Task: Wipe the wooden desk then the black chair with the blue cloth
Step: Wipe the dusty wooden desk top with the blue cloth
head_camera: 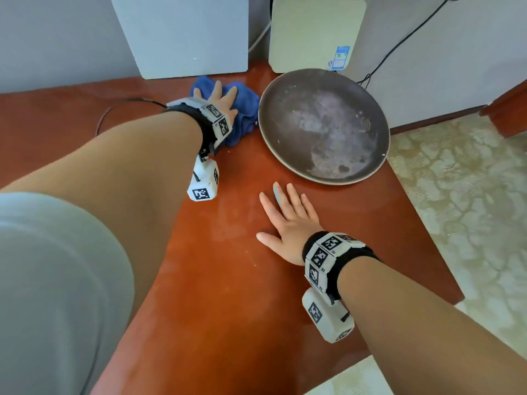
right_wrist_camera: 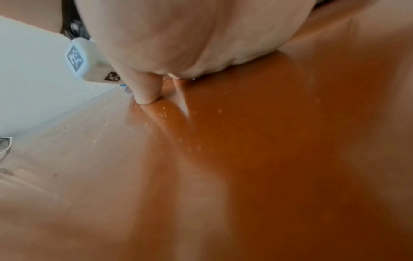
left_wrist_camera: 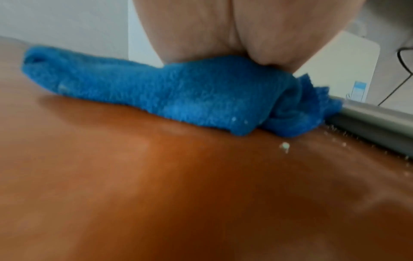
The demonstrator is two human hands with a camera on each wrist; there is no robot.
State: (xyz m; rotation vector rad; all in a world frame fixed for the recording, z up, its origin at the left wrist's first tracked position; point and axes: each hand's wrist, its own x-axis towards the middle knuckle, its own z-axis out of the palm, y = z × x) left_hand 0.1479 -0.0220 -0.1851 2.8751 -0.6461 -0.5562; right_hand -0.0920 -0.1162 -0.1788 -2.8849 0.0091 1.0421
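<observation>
Head view: I am pressing my left hand (head_camera: 222,101), fingers spread flat, onto the blue cloth (head_camera: 245,109) at the far end of the wooden desk (head_camera: 228,252), just beside a round dark pan (head_camera: 323,125). My right hand (head_camera: 288,220) is lying flat, fingers straight.

Left wrist view: my palm (left_wrist_camera: 223,31) is bearing down on the bunched cloth (left_wrist_camera: 178,95), which is touching the pan's rim (left_wrist_camera: 368,113).

Right wrist view: my thumb (right_wrist_camera: 146,90) is touching the desk (right_wrist_camera: 268,159).

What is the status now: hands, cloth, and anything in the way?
Left hand flat on the cloth, far end of the desk. Right hand flat on the desk, holding nothing. Big pan touching the cloth's right side.
</observation>
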